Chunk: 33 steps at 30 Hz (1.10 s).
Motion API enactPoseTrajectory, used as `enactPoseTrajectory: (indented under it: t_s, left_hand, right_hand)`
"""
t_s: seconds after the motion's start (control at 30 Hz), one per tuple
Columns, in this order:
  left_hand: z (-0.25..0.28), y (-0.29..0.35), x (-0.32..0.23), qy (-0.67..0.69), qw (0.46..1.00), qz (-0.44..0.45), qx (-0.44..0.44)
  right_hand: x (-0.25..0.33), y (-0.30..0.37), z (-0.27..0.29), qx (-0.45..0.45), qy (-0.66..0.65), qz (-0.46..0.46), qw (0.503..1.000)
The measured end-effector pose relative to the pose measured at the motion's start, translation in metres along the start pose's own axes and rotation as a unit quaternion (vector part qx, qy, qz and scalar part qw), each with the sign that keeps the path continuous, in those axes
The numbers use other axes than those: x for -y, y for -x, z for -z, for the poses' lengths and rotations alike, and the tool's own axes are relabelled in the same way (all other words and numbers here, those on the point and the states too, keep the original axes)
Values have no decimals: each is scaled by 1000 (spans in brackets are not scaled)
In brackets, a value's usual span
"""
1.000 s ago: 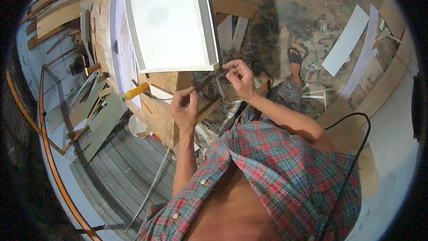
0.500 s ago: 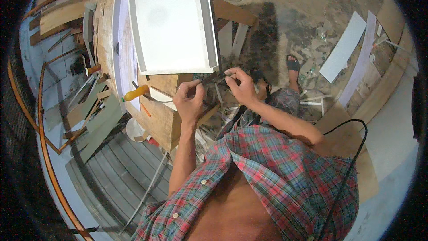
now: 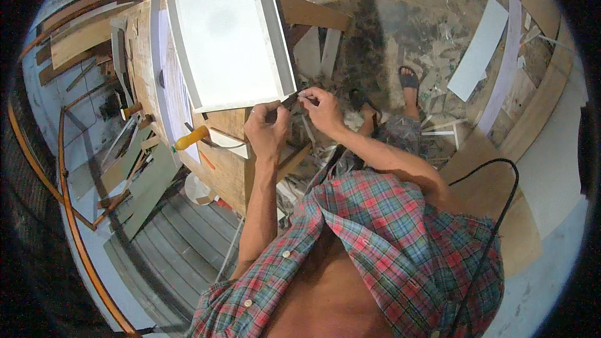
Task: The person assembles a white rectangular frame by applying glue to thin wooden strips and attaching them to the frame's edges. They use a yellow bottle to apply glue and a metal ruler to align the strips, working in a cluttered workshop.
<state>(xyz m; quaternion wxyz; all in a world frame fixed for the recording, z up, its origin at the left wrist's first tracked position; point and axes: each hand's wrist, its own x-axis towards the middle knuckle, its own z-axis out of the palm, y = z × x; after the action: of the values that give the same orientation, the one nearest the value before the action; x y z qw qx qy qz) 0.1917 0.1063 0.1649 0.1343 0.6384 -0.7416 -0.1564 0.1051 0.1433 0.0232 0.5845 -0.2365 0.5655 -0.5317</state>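
Note:
A white panel (image 3: 225, 31) with grey strips along its two long sides lies at the upper middle, over a wooden workbench (image 3: 235, 169). Just below its near right corner, my left hand (image 3: 267, 130) is closed in a pinch. My right hand (image 3: 322, 111) pinches too, slightly to the right and beside the same corner. Between the fingertips runs a thin dark strip (image 3: 290, 99), small and partly hidden by the fingers. Left of my left hand, a yellow-orange handled tool (image 3: 191, 138) rests on the bench, close to a thin orange stick (image 3: 207, 160).
Scrap boards (image 3: 147, 181) lean at the left above ribbed grey sheeting (image 3: 169, 250). A white board (image 3: 479, 50) and long planks lie at the right. Offcuts litter the floor around my sandalled feet (image 3: 409, 81). A black cable (image 3: 510, 197) loops beside my right arm.
The panel and bench sit a little further left in view. My right hand has shifted left toward the panel's corner, still pinching, and my hands are closer together.

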Motion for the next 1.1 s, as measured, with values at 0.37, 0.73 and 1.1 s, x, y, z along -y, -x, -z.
enactPoseTrajectory:
  t_s: [0.37,0.73,1.1]
  left_hand:
    - [-4,-7,2,2,1000,5,-4]
    - [3,-11,-11,0,1000,17,-8]
    - [26,1,14,126,988,62,-58]
  right_hand:
    - [1,-4,1,-1,35,28,999]
    - [29,-5,25,66,188,189,962]
    - [26,-33,26,146,327,385,850]
